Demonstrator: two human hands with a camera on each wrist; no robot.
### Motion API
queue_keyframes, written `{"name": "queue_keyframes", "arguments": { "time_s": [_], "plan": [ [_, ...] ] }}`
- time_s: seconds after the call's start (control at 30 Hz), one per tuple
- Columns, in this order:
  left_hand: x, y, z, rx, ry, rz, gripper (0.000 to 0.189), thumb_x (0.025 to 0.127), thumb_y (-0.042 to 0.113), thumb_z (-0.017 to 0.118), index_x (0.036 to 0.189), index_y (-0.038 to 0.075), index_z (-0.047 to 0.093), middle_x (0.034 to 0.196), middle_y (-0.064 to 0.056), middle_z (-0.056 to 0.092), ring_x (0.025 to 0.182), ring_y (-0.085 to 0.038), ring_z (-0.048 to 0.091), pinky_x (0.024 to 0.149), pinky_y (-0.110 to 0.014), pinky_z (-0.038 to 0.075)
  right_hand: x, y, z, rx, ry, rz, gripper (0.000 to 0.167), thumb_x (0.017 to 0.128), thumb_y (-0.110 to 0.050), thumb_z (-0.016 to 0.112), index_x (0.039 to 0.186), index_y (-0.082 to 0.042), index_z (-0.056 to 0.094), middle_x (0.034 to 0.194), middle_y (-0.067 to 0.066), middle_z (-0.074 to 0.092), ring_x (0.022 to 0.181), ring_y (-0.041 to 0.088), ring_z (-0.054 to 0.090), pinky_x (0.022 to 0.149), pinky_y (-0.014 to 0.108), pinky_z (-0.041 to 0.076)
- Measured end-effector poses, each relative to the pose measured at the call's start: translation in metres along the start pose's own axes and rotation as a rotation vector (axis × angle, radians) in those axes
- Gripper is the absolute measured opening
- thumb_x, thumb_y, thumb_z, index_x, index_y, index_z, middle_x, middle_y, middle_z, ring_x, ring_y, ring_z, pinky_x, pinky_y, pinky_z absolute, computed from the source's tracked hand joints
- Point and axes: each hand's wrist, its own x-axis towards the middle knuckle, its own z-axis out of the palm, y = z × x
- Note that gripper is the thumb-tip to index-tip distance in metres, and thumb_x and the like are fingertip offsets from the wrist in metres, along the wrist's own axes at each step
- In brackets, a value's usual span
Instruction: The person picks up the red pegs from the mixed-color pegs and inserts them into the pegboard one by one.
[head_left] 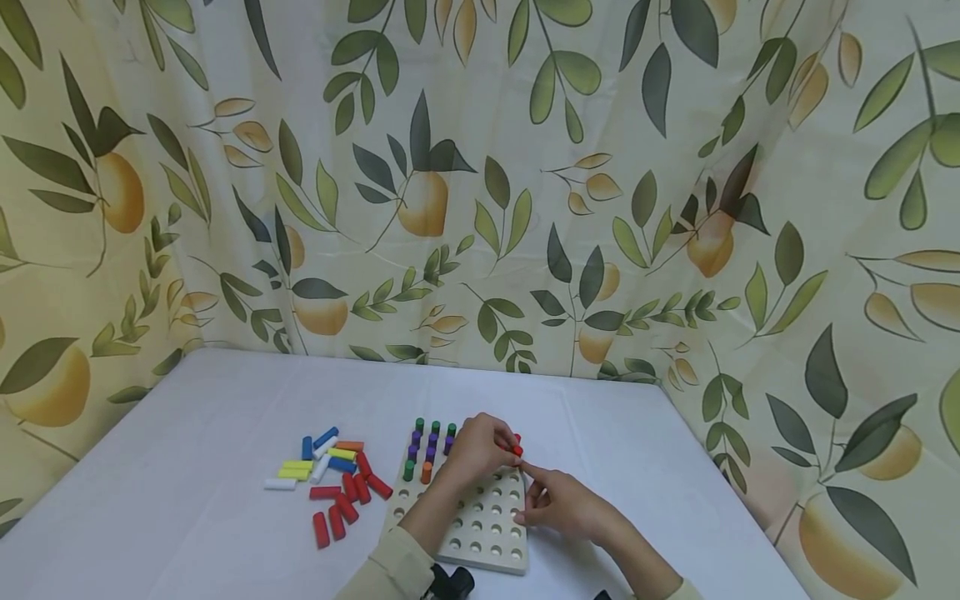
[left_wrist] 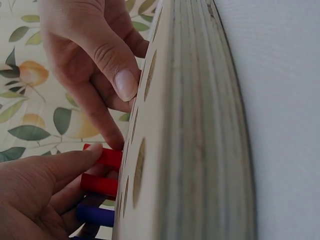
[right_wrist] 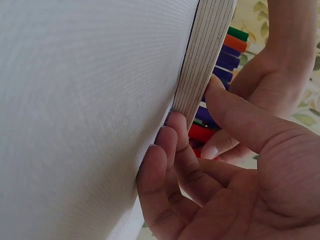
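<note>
A pale wooden pegboard [head_left: 480, 533] with rows of round holes lies on the table. My left hand [head_left: 480, 450] reaches over its far right part. There the thumb and fingers pinch a red peg [left_wrist: 109, 158] standing in the board, with a second red peg [left_wrist: 100, 185] right beside it. My right hand [head_left: 566, 504] is at the board's right edge, thumb at the top edge and curled fingers [right_wrist: 176, 125] against the side. Its index finger stretches to the foot of the pinched peg. Green, purple and orange pegs [head_left: 426, 472] stand in the far left columns, partly hidden by the left hand.
Left of the board, loose red pegs [head_left: 337, 522] lie scattered on the white tablecloth [head_left: 187, 500]. Behind them are blue, white, yellow [head_left: 296, 465] and orange [head_left: 350, 446] pegs. A curtain with a fruit and leaf print [head_left: 480, 275] hangs behind the table.
</note>
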Motion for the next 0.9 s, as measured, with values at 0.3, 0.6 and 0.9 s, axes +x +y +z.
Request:
{"name": "queue_keyframes", "arguments": {
  "time_s": [0.3,0.6,0.9],
  "plan": [
    [0.0002,0.0024,-0.0005,0.019,-0.005,-0.022,0.009,0.084,0.002,0.085,0.086,0.008,0.079,0.074,0.005,0.067,0.072,-0.013,0.061,0.071,-0.026,0.055,0.0008,0.0021,0.0004,-0.025,-0.002,0.01,0.083,0.088,-0.018,0.085,0.153,0.007,0.04,0.084,0.001,0.058,0.073,0.017,0.054,0.063,0.027,0.041],
    [-0.0033,0.0,-0.0027,0.015,-0.006,0.002,0.01,0.083,0.002,0.086,0.088,0.008,0.079,0.074,0.006,0.069,0.071,-0.01,0.062,0.072,-0.026,0.054,-0.0004,0.0016,0.0023,-0.006,-0.006,0.002,0.085,0.087,-0.017,0.085,0.154,0.008,0.039,0.084,0.001,0.058,0.073,0.017,0.054,0.063,0.027,0.042],
    [-0.0018,0.0036,-0.0076,0.009,-0.011,0.015,0.011,0.086,-0.003,0.082,0.091,0.007,0.079,0.076,0.004,0.069,0.072,-0.012,0.063,0.072,-0.026,0.057,0.0013,0.003,0.0009,-0.02,-0.009,-0.001,0.084,0.088,-0.019,0.085,0.153,0.008,0.04,0.085,0.0,0.059,0.073,0.017,0.055,0.063,0.028,0.042]
  ]
}}
